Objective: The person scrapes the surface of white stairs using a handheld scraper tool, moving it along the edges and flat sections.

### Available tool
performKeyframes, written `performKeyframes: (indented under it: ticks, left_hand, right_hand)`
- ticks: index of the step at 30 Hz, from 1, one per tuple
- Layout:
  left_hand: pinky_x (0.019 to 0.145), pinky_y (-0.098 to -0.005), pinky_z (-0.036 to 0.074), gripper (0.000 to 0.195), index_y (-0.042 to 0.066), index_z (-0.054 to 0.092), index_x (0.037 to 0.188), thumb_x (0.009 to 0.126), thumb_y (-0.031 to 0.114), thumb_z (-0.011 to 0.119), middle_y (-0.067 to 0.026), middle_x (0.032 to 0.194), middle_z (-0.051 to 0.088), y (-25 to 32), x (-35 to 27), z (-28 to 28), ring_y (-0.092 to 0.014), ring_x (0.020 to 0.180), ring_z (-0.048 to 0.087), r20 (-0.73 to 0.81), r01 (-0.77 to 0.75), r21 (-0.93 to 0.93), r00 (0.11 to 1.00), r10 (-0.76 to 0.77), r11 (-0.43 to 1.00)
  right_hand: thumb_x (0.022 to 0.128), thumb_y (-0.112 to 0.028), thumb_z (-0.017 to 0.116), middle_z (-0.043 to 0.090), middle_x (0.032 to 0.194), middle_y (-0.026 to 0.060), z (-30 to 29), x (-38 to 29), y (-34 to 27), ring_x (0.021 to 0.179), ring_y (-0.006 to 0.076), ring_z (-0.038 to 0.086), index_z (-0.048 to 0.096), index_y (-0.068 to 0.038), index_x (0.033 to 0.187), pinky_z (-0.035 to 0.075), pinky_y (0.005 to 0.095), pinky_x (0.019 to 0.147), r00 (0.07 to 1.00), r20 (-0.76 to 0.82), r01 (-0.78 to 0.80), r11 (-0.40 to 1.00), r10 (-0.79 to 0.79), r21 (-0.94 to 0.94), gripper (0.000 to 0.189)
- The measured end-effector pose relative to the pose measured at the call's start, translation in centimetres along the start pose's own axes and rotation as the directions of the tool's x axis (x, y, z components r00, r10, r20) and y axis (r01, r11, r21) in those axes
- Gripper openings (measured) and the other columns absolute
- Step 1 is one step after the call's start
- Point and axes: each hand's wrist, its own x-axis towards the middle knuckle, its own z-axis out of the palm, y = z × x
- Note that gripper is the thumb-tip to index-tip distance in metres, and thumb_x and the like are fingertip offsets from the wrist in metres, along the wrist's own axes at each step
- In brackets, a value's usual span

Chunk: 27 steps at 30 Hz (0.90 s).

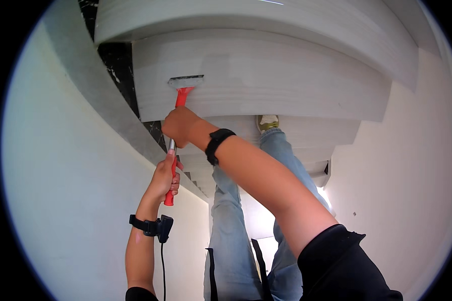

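Observation:
A long-handled scraper point(181, 97) with red grips, a metal shaft and a wide flat blade lies over the pale stair tread point(267, 82), its blade towards the upper left part of the tread. My right hand point(180, 126) is closed around the upper part of the handle, just below the blade's red neck. Lower down, my left hand point(165, 178) grips the red end of the handle, its thumb along the shaft. Whether the blade touches the tread cannot be told.
Another step point(248, 15) rises ahead, and more steps descend behind my legs. Black marbled stone point(116, 71) and a grey curved border point(98, 98) run along the left, beside a pale wall point(60, 150). Another wall point(391, 180) stands right. My shoe point(268, 122) is below the tread's edge.

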Motion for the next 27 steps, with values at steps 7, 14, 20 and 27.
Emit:
performKeyframes:
  ticks: [7,14,20,27]
  left_hand:
    - [0.036,-0.0242,0.028,0.062,0.007,0.049,0.097,0.091,0.068,0.04,0.0037,0.052,0.031,6.5,-2.9,6.7,-0.007,0.039,0.028,-0.11,-0.105,0.176,0.986,0.126,0.979]
    - [0.037,-0.0229,0.025,0.06,0.009,0.047,0.096,0.093,0.067,0.037,0.0053,0.053,0.028,6.2,-2.7,6.6,-0.006,0.039,0.024,-0.035,0.004,0.259,0.999,0.005,0.966]
    - [0.037,-0.0251,0.029,0.06,0.007,0.047,0.096,0.093,0.066,0.038,0.0021,0.055,0.033,5.6,-2.7,10.2,-0.008,0.039,0.029,-0.014,-0.028,0.284,0.999,0.033,0.958]
    - [0.037,-0.026,0.031,0.062,0.005,0.047,0.098,0.093,0.066,0.039,0.0011,0.055,0.036,6.7,-0.1,12.5,-0.01,0.038,0.033,0.034,-0.099,0.316,0.995,0.093,0.943]
  right_hand:
    - [0.06,-0.016,0.072,0.068,0.074,0.0115,-4.9,-6.4,5.4,0.076,0.0309,0.066,0.071,-0.01,0.072,0.052,0.0394,0.066,0.974,-0.223,-0.028,0.999,0.035,0.034,0.014]
    - [0.059,-0.015,0.071,0.067,0.072,0.0116,-2.7,-7.6,4.9,0.074,0.0311,0.066,0.07,-0.009,0.069,0.052,0.0395,0.065,0.973,-0.206,-0.082,0.989,0.107,0.126,0.012]
    - [0.058,-0.016,0.071,0.066,0.07,0.0122,-2.0,-11.9,6.0,0.073,0.0322,0.066,0.069,-0.008,0.066,0.051,0.0415,0.062,0.96,-0.217,-0.146,0.977,0.178,0.154,0.012]
    - [0.056,-0.015,0.072,0.066,0.072,0.0138,-1.3,-13.6,9.2,0.075,0.0325,0.066,0.069,-0.008,0.066,0.052,0.0419,0.062,0.948,-0.242,-0.178,0.973,0.209,0.144,0.013]
